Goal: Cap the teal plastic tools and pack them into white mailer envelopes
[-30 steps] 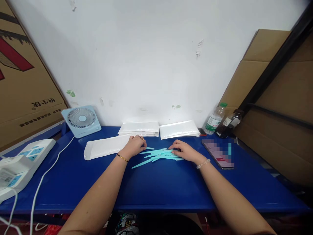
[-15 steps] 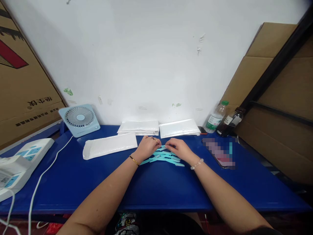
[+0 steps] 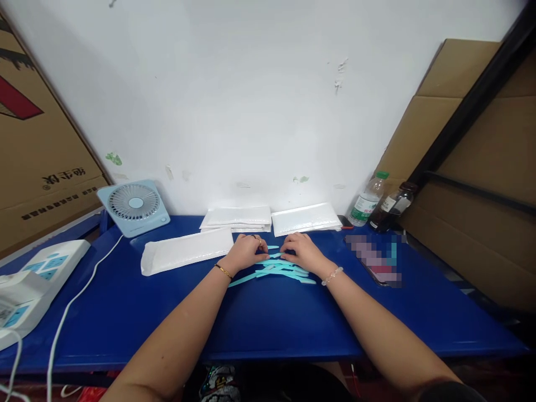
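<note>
Several slim turquoise plastic sticks, which look like eyebrow razors, lie in a loose, crossing pile on the blue table. Just behind the pile, my left hand is closed, its thumb and fingers pinching one end of a turquoise razor. The other end is between the thumb and fingers of my right hand, also closed. The fingertips hide both ends of this razor. Beyond them, another turquoise razor shows between the hands, its ends covered.
White padded mailers lie left of my hands, with more mailers along the wall. A blue fan and a white power strip are on the left. A phone and two bottles stand or lie at right.
My fingertips have come slightly toward me and lower, over the back of the pile. A razor now shows beyond them, and they pinch one nearer the pile.
</note>
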A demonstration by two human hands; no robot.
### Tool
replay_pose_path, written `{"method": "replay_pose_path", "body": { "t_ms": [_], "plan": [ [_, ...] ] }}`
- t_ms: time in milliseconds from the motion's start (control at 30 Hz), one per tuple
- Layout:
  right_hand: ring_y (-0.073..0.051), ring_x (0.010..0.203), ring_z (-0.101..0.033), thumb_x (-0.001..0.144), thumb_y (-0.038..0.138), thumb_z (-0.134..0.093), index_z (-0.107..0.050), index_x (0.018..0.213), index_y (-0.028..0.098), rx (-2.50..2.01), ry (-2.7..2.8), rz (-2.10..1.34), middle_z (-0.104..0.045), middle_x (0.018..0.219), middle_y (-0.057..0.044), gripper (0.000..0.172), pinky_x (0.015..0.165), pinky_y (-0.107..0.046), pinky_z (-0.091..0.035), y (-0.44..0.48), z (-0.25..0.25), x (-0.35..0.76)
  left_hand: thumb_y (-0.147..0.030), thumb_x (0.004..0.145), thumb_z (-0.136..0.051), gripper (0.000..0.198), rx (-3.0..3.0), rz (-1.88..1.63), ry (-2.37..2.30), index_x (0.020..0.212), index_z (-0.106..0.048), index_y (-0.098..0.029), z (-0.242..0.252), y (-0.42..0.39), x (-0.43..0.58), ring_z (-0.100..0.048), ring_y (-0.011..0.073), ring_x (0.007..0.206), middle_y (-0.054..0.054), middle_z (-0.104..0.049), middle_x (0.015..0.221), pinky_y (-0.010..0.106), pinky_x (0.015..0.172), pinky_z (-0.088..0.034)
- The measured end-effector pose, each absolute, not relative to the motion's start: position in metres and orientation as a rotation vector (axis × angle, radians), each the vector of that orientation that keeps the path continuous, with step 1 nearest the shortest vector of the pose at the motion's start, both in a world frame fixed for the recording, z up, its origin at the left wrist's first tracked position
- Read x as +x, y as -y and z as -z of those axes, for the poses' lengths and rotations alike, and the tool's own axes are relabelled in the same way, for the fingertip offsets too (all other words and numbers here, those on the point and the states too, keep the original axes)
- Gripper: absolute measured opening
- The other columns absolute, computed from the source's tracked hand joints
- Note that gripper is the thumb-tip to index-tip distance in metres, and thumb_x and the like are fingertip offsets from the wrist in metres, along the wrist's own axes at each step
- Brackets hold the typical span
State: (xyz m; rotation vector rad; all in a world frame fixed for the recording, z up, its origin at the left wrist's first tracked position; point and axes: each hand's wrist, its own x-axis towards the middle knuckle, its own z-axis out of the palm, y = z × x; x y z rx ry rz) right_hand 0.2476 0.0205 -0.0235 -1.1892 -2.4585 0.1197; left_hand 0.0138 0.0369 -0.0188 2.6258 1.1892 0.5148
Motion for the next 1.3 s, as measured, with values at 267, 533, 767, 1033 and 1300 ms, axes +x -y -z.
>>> {"method": "replay_pose_path", "body": {
  "t_ms": [267,533,767,1033,1300],
  "plan": [
    [-0.02,0.092,-0.052,0.09,0.03,-0.053,-0.065,0.085,0.021,-1.108,2.523,-0.039,-0.062,0.09,-0.005,0.016,0.086,-0.035,-0.034,-0.017,0.021,0.24,-0.027,0.088,-0.046,0.025,2.729,-0.473,-1.118,0.074,-0.064,-0.019,0.017,-0.036,0.019,-0.061,0.0161,0.079,0.001,-0.069,0.082,0.029,0.073,-0.036],
    [-0.022,0.093,-0.054,0.087,0.034,-0.057,-0.065,0.079,0.021,-1.284,2.373,0.027,-0.064,0.09,-0.005,0.018,0.087,-0.038,-0.034,-0.029,0.016,0.274,-0.022,0.09,-0.041,0.025,2.779,-0.562,-1.359,0.081,-0.064,-0.019,0.013,-0.041,0.013,-0.061,0.0192,0.082,0.005,-0.069,0.084,0.034,0.08,-0.033],
    [-0.021,0.096,-0.055,0.086,0.029,-0.058,-0.069,0.093,0.025,-1.227,2.4,-0.224,-0.062,0.097,-0.005,0.014,0.086,-0.037,-0.039,-0.021,0.011,0.301,-0.029,0.087,-0.05,0.021,2.692,-0.602,-1.283,0.097,-0.067,-0.023,0.016,-0.04,0.011,-0.061,0.0216,0.095,0.003,-0.07,0.098,0.037,0.087,-0.034],
    [-0.019,0.09,-0.053,0.08,0.02,-0.062,-0.065,0.088,0.021,-1.132,2.546,-0.457,-0.058,0.094,-0.004,0.009,0.079,-0.031,-0.042,-0.018,0.015,0.278,-0.042,0.084,-0.051,0.029,2.527,-0.448,-1.06,0.088,-0.069,-0.02,0.013,-0.028,0.018,-0.06,0.0168,0.074,0.003,-0.067,0.079,0.025,0.064,-0.039],
    [-0.018,0.087,-0.054,0.078,0.014,-0.062,-0.061,0.081,0.02,-1.2,2.501,-0.367,-0.058,0.09,-0.003,0.006,0.077,-0.029,-0.039,-0.019,0.01,0.296,-0.052,0.076,-0.06,0.034,2.29,-0.307,-0.947,0.079,-0.063,-0.018,0.011,-0.024,0.015,-0.055,0.0131,0.063,0.001,-0.062,0.072,0.022,0.054,-0.036]
  ]
}}
